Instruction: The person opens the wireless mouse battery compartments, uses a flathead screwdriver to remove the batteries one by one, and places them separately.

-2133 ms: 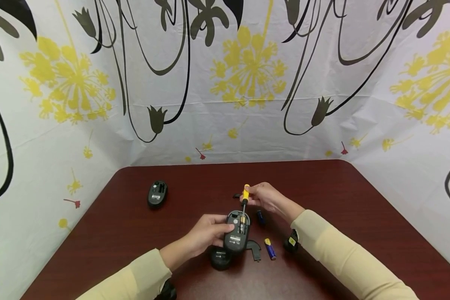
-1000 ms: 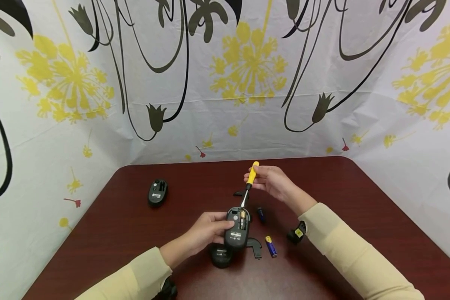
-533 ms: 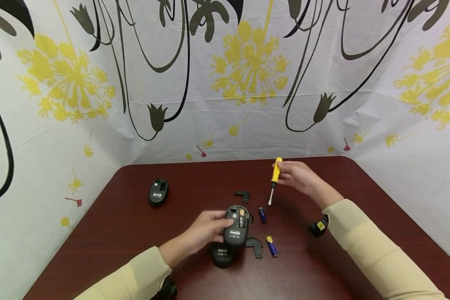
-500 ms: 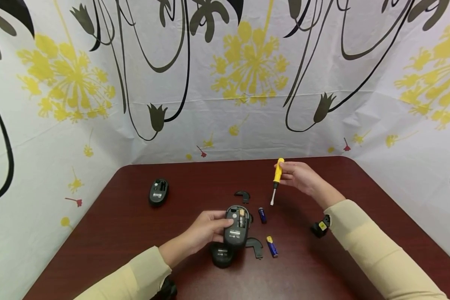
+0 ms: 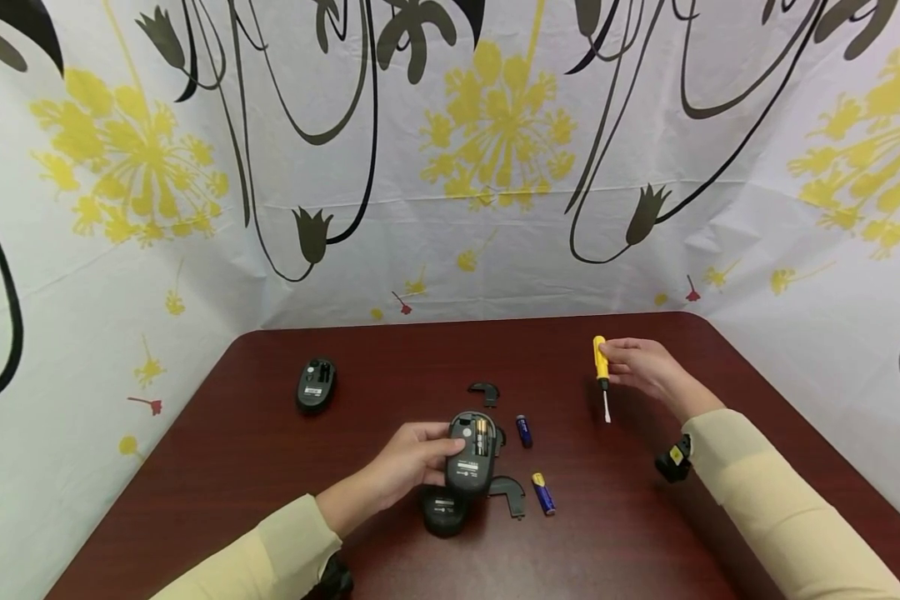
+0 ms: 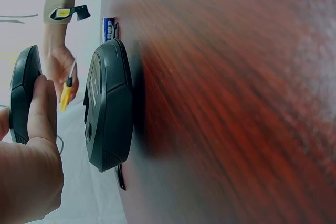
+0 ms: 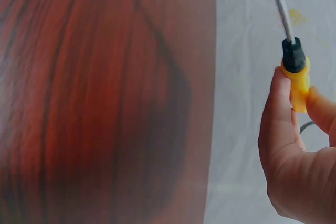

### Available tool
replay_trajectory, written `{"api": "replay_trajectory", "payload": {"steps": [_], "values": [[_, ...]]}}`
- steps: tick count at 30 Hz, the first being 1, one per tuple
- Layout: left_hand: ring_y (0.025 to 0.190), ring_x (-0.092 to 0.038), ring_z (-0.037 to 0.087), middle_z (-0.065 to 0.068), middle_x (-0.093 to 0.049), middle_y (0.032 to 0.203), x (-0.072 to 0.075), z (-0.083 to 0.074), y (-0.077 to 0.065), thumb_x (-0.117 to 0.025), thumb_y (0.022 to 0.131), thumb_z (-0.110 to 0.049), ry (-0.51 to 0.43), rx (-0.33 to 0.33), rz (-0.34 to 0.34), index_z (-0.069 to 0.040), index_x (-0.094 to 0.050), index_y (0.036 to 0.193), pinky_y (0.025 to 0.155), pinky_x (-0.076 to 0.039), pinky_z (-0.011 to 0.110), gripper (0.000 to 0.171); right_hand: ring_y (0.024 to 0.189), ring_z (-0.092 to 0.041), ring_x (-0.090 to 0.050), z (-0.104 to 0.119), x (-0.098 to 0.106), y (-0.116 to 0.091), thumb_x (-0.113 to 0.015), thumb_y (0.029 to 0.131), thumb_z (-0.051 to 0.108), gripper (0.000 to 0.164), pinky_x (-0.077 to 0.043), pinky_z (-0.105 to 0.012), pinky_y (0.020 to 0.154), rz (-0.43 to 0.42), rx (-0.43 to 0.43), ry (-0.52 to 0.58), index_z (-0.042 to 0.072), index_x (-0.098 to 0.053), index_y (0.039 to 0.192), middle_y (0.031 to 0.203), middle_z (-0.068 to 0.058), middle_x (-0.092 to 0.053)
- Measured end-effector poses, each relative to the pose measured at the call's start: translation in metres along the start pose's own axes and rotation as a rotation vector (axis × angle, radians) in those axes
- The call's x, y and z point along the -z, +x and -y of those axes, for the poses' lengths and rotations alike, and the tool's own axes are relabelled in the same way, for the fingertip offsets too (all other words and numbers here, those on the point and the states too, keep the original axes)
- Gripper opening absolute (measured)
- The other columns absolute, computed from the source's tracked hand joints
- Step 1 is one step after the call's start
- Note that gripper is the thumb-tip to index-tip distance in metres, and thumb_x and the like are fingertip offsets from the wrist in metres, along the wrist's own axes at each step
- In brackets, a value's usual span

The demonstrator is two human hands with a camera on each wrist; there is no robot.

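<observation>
My left hand [image 5: 412, 456] grips a black computer mouse [image 5: 471, 467], underside up, thumb across its base. Its battery bay is uncovered and a gold-and-black battery [image 5: 482, 437] sits inside. Below it a second upturned mouse [image 5: 442, 511] lies on the table, partly hidden by the held one; the left wrist view shows the held mouse [image 6: 23, 90] apart from the lower one [image 6: 111, 106]. At the right, my right hand [image 5: 645, 368] pinches a screwdriver [image 5: 601, 360] by its yellow handle, the metal shaft pointing down over the table. In the right wrist view, thumb and fingers hold that handle [image 7: 299, 88].
On the dark red table [image 5: 390, 358], a third upturned mouse [image 5: 316, 386] lies far left. Two loose blue batteries, one farther back [image 5: 524, 431] and one nearer [image 5: 543, 494], lie right of the held mouse. Hooked black covers lie behind [image 5: 485, 392] and beside it [image 5: 509, 495].
My right hand has drawn the screwdriver out of the mouse's battery bay, lifted it, and carried it right, then lower. My left hand keeps the mouse almost in the same place.
</observation>
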State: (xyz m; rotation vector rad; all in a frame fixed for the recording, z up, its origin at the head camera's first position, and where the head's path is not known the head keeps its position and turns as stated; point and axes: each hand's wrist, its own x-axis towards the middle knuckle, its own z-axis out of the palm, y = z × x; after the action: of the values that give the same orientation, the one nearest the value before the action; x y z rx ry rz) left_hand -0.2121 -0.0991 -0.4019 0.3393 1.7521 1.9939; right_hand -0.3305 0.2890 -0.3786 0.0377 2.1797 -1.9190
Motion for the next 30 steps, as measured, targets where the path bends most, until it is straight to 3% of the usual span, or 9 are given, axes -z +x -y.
{"api": "replay_trajectory", "payload": {"steps": [10, 20, 30], "values": [[0.092, -0.069, 0.027, 0.021, -0.067, 0.109, 0.003, 0.001, 0.0, -0.063, 0.094, -0.013, -0.004, 0.0, 0.001, 0.009, -0.051, 0.133, 0.077, -0.057, 0.04, 0.047, 0.087, -0.01, -0.063, -0.018, 0.015, 0.007, -0.05, 0.101, 0.006, 0.054, -0.055, -0.034, 0.084, 0.089, -0.098, -0.013, -0.016, -0.023, 0.143, 0.104, -0.005, -0.056], [0.094, -0.069, 0.028, 0.021, -0.067, 0.11, 0.004, 0.001, -0.001, -0.063, 0.094, -0.014, -0.008, 0.001, -0.002, 0.009, -0.051, 0.134, 0.078, -0.057, 0.04, 0.048, 0.081, -0.013, -0.064, -0.032, 0.008, 0.009, -0.056, 0.098, 0.007, 0.05, -0.056, -0.032, 0.077, 0.019, -0.142, -0.086, -0.015, -0.035, 0.139, 0.1, -0.006, -0.059], [0.093, -0.069, 0.027, 0.021, -0.067, 0.109, 0.004, 0.001, 0.0, -0.063, 0.094, -0.013, -0.006, -0.006, 0.004, 0.01, -0.051, 0.134, 0.078, -0.057, 0.04, 0.047, 0.081, -0.013, -0.063, -0.034, 0.0, 0.007, -0.062, 0.096, 0.008, 0.045, -0.057, -0.035, 0.076, -0.03, -0.123, -0.196, -0.015, -0.046, 0.13, 0.101, -0.009, -0.062]]}}
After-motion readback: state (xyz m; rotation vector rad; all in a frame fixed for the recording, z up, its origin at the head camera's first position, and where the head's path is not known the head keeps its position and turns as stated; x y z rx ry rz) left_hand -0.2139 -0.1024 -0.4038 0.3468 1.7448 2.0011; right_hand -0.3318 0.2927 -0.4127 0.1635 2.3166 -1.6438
